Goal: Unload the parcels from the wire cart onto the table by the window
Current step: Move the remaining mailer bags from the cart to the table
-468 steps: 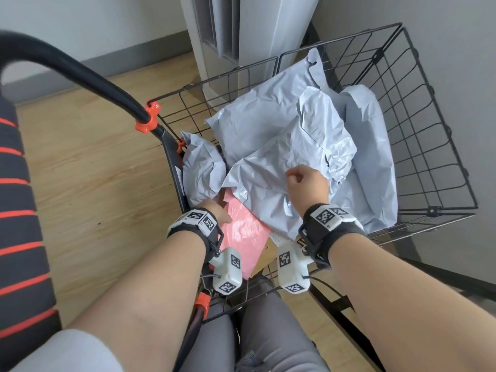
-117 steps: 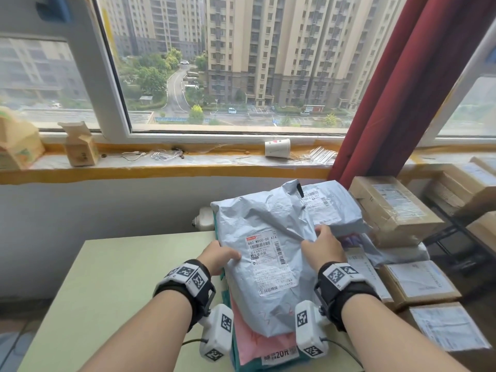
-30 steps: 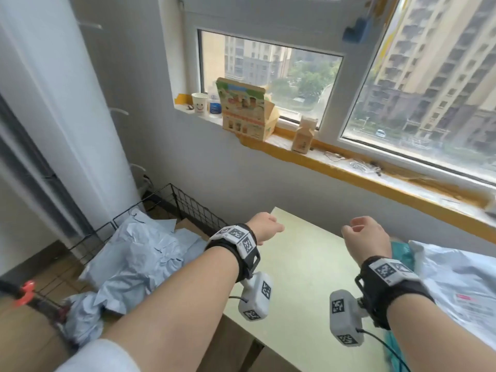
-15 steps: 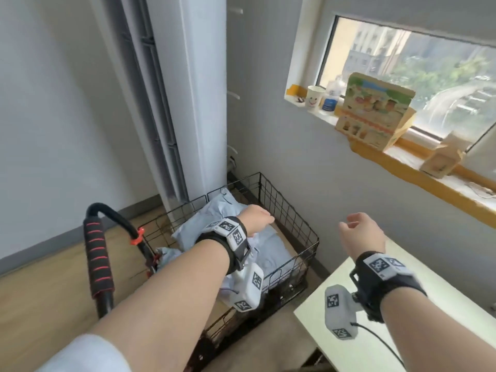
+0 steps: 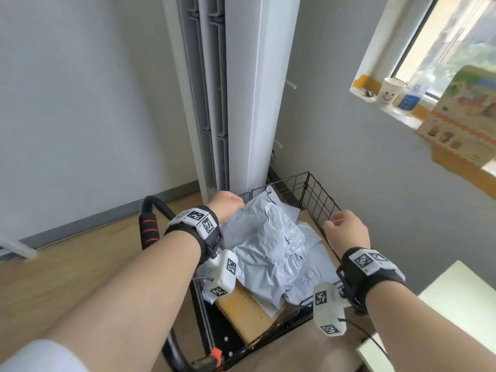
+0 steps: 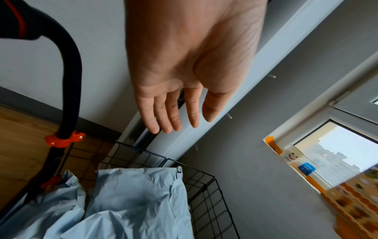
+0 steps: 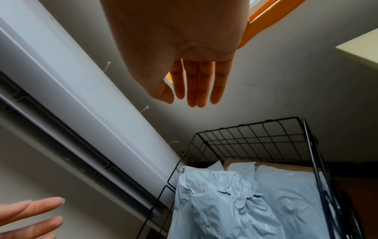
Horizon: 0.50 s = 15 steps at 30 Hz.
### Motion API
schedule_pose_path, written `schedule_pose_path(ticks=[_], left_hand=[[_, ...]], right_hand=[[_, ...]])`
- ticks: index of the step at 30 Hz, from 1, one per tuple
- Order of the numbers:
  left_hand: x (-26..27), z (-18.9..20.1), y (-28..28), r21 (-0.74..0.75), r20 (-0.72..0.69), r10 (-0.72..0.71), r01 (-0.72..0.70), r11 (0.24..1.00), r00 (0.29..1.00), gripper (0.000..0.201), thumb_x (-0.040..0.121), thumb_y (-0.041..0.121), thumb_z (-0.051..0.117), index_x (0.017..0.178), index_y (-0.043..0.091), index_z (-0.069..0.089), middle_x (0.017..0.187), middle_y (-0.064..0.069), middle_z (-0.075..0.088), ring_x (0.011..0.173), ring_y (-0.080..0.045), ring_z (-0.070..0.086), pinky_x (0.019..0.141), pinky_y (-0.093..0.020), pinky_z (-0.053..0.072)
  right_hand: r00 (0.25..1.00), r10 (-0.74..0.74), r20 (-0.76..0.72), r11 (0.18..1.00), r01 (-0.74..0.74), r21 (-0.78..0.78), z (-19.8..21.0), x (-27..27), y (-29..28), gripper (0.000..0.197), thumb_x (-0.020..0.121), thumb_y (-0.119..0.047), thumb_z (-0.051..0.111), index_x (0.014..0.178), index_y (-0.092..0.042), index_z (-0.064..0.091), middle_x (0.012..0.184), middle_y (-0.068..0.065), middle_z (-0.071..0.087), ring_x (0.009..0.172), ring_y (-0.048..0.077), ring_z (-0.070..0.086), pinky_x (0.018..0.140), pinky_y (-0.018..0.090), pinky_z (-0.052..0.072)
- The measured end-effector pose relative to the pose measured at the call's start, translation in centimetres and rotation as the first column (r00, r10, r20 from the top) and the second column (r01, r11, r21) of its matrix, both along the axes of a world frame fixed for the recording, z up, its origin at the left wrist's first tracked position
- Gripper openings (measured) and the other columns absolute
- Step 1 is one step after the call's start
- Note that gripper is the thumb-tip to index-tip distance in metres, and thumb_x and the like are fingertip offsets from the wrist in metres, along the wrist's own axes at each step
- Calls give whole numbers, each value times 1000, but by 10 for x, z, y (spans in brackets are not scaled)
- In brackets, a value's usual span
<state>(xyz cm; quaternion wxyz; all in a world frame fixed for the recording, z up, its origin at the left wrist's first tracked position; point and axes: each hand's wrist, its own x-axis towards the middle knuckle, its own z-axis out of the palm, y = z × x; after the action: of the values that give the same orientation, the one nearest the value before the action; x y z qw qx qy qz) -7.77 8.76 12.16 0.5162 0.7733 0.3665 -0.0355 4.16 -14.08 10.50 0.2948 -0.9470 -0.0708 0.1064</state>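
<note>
- Black wire-mesh cart point(image 5: 316, 200) sitting on the wooden floor beside a tall white air-conditioner column point(image 5: 241, 89), pale green table corner point(image 5: 461, 299) showing at right.
- Crumpled grey plastic mailer parcels point(image 5: 276, 245) lying inside the cart (brown cardboard box point(image 5: 241, 310) underneath).
- Left hand point(image 6: 184, 64) hovering above the parcels, fingers spread loosely, holding nothing.
- Right hand point(image 7: 180, 40) hanging over the cart's right rim, fingers straight and together, holding nothing.
</note>
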Motion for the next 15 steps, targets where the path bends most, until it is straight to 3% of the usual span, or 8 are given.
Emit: schedule_pose_path(ticks=[2, 8, 11, 13, 15], left_hand=[[-4, -3, 18, 10, 2, 28, -28, 1000, 1000, 7, 93, 6, 48, 88, 10, 51, 74, -8, 44, 64, -15, 40, 53, -25, 30], [0, -26, 48, -16, -3, 119, -119, 993, 993, 12, 94, 11, 51, 96, 16, 62, 92, -10, 57, 85, -22, 51, 62, -25, 41], [4, -44, 61, -7, -36, 155, -155, 988, 987, 15, 94, 9, 51, 101, 15, 63, 96, -10, 58, 90, -24, 54, 78, -27, 45], [9, -59, 68, -7, -69, 201, -202, 979, 977, 25, 94, 10, 52, 114, 8, 66, 108, -12, 62, 104, -26, 58, 91, -30, 46], [15, -77, 74, -14, -95, 231, -233, 972, 968, 26, 93, 10, 53, 117, 6, 65, 110, -10, 62, 107, -25, 57, 94, -31, 46]], right_hand=[[1000, 15, -12, 1000, -15, 2, -6, -1, 16, 34, 89, -24, 53, 121, -15, 56, 112, 4, 65, 97, 21, 59, 79, 27, 43], [994, 70, -79, 997, -72, -22, -33, 7, 55, 31, 89, -24, 52, 120, -18, 55, 107, 1, 65, 85, 16, 57, 75, 28, 45], [987, 98, -126, 995, -101, -22, -48, 15, 74, 31, 89, -24, 52, 119, -17, 56, 107, 0, 64, 87, 16, 59, 76, 30, 48], [979, 127, -157, 991, -132, -18, -60, 21, 87, 30, 89, -23, 52, 118, -16, 56, 106, 1, 64, 90, 18, 61, 79, 34, 52], [969, 154, -194, 987, -161, -22, -72, 28, 101, 28, 88, -21, 52, 116, -16, 56, 106, 2, 64, 91, 20, 61, 81, 35, 52]])
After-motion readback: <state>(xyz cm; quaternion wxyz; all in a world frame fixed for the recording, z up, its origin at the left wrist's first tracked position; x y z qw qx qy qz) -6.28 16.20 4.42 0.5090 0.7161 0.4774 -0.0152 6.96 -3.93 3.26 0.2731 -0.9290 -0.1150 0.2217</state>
